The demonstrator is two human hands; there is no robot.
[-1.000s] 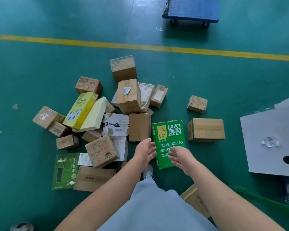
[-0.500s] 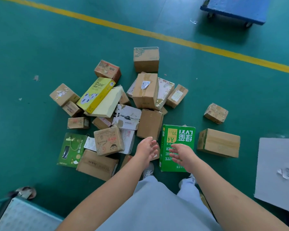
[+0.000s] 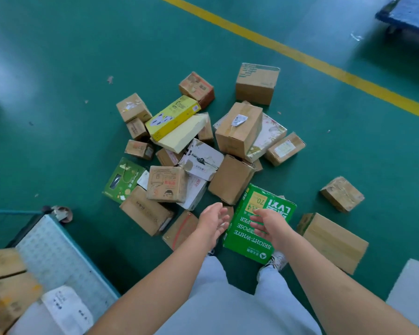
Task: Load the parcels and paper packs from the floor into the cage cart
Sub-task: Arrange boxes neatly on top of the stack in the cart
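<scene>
Currently both hands are hovering over the pile, holding nothing: left hand (image 3: 212,221) and right hand (image 3: 270,226) are facing each other with fingers spread and relaxed, above the green paper pack (image 3: 249,240) lying flat on the floor (image 3: 58,93). Cardboard parcels (image 3: 237,131) are lying scattered beyond it. Cart (image 3: 58,262) is showing at the lower left corner, parcels inside.

One head-worn wide-angle view only; no second view was available for overlap. The camera looked steeply down and forward from standing height at the green floor (image 3: 58,68). The pile of parcels (image 3: 237,131) occupied mid-frame. Both forearms entered from the near edge. The cage cart (image 3: 58,257) was cut off at near left, and the yellow line (image 3: 300,56) crossed far right.
</scene>
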